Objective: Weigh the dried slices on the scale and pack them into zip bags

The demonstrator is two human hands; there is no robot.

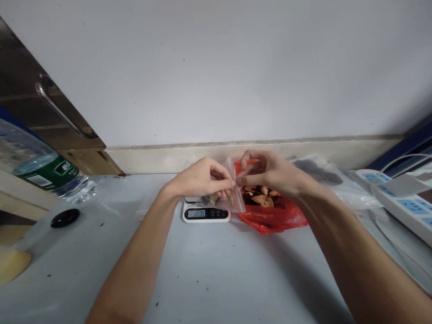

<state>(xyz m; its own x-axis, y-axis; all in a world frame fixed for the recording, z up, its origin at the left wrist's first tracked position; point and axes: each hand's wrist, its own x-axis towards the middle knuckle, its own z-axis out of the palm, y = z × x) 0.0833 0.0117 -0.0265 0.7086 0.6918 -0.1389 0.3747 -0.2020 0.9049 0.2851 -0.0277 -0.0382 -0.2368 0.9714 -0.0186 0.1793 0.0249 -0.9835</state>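
A clear zip bag with pale pieces in it lies over a small white digital scale, whose display is lit. My left hand pinches the bag's top edge between thumb and fingers. Close against it, my right hand has thumb and forefinger pressed together at the same edge, its other fingers curled. Just behind and right of the zip bag is an open red plastic bag full of brown dried slices. My left hand hides part of the scale's top.
At left stand a large water bottle and a black oval object. More clear bags and a white power strip with cables lie at right. A wall rises behind the table.
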